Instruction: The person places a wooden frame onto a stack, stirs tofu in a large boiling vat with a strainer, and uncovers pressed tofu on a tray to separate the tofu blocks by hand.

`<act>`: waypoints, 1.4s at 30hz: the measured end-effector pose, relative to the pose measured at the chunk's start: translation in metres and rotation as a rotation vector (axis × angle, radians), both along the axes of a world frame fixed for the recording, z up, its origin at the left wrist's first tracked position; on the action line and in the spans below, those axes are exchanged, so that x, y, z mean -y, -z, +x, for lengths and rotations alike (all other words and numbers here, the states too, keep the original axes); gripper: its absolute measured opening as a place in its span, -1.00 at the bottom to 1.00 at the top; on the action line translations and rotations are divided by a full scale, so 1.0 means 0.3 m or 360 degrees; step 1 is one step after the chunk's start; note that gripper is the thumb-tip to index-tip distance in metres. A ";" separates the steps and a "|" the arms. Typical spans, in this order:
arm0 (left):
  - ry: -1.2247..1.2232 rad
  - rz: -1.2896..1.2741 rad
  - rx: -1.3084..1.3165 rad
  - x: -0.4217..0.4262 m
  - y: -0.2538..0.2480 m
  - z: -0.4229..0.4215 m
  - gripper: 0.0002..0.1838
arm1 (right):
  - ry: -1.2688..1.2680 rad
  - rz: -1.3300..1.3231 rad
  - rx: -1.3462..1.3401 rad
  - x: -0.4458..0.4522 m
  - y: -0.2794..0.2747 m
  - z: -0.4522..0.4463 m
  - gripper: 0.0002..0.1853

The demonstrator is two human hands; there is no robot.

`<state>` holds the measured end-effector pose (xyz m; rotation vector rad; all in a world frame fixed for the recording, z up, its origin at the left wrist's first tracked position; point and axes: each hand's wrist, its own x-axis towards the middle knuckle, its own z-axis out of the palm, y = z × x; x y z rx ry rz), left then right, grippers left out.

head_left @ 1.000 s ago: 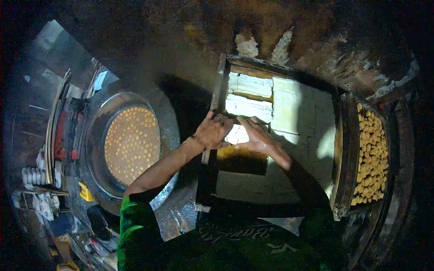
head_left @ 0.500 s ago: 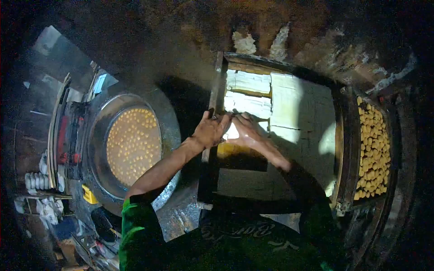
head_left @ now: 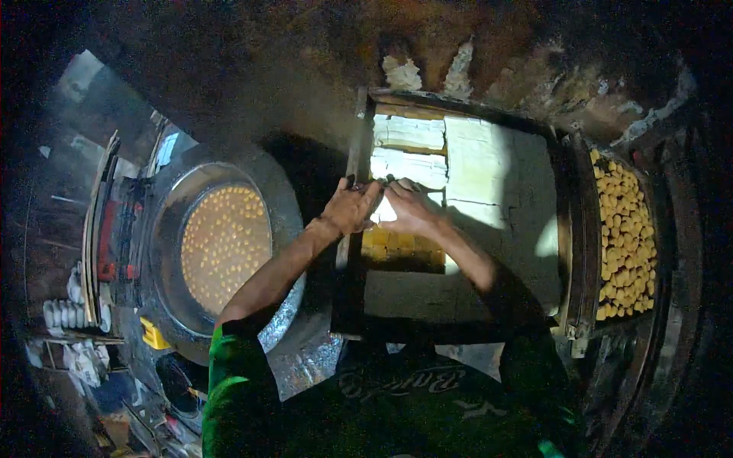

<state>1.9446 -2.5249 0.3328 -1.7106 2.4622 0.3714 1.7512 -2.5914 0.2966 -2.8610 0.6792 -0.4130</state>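
Note:
White blocks that look like tofu lie in cut rows in a shallow wooden tray. Over the tray's left half, my left hand and my right hand sit side by side with their fingers curled over the far edge of a short row. A bright white piece of that row shows between the palms. Both hands appear closed on it, though the fingertips are partly hidden. Just nearer to me, a bare strip of yellow-brown tray bottom shows.
On the left, a large wok holds bubbling liquid with many small golden pieces. To the right stands a wooden bin of golden fried pieces. A yellow object and piled clutter lie at lower left.
The view has shifted slightly, moving the tray a little left in frame. My hands stay on the same row, drawn slightly closer together. More light falls on the bare strip.

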 end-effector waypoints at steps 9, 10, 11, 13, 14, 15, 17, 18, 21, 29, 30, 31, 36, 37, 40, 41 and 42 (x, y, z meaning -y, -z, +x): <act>0.0140 -0.0193 0.0012 -0.302 -0.015 -0.130 -0.43 | 0.0257 0.0877 -0.0432 -0.309 -0.220 -0.261 -0.35; 0.0193 -0.0042 0.0017 -0.350 0.069 -0.143 -0.47 | 0.0171 0.0957 -0.0550 -0.349 -0.208 -0.291 -0.45; 0.0280 -0.0111 -0.0115 -0.369 0.076 -0.157 -0.46 | 0.0170 0.0966 -0.0558 -0.367 -0.165 -0.294 -0.45; 0.0380 -0.0183 -0.0250 -0.374 0.076 -0.189 -0.45 | 0.0541 0.1397 -0.0491 -0.393 -0.089 -0.288 -0.56; 0.0351 0.0087 -0.0144 -0.355 0.075 -0.200 -0.44 | 0.0676 0.1533 -0.0458 -0.404 -0.094 -0.278 -0.59; 0.0318 0.0357 -0.0035 -0.349 0.072 -0.210 -0.43 | 0.0579 0.1271 -0.0586 -0.410 -0.099 -0.269 -0.62; 0.0419 0.0155 -0.0014 -0.363 0.087 -0.214 -0.43 | 0.0478 0.1005 -0.0703 -0.422 -0.087 -0.260 -0.65; 0.0517 -0.0046 0.0004 -0.369 0.105 -0.212 -0.43 | 0.0483 0.0913 -0.0749 -0.430 -0.060 -0.256 -0.66; 0.0662 -0.0420 -0.0253 -0.390 0.140 -0.187 -0.43 | 0.0457 0.0901 -0.0779 -0.428 -0.082 -0.265 -0.68; 0.0439 0.0366 -0.0516 -0.357 0.085 -0.175 -0.31 | 0.0323 0.1189 -0.0631 -0.391 -0.137 -0.284 -0.62; 0.0375 0.0575 -0.0559 -0.355 0.053 -0.179 -0.34 | 0.0320 0.1244 -0.0576 -0.387 -0.125 -0.284 -0.60; 0.0368 0.0565 -0.0560 -0.356 0.075 -0.174 -0.34 | 0.0317 0.1300 -0.0522 -0.384 -0.113 -0.283 -0.57; 0.0401 0.0360 -0.0974 -0.363 0.112 -0.180 -0.47 | 0.0140 0.1458 -0.0292 -0.396 -0.100 -0.295 -0.47; 0.0396 0.0354 -0.0975 -0.361 0.116 -0.185 -0.47 | 0.0135 0.1415 -0.0336 -0.396 -0.100 -0.293 -0.42; 0.0511 0.0089 -0.0897 -0.364 0.116 -0.205 -0.50 | 0.0083 0.1162 -0.0498 -0.408 -0.159 -0.293 -0.36; 0.0401 0.0104 -0.0730 -0.374 0.054 -0.224 -0.49 | 0.0099 0.1116 -0.0544 -0.409 -0.162 -0.296 -0.34; 0.0293 0.0120 -0.0562 -0.381 0.023 -0.235 -0.46 | 0.0098 0.1115 -0.0546 -0.406 -0.142 -0.301 -0.34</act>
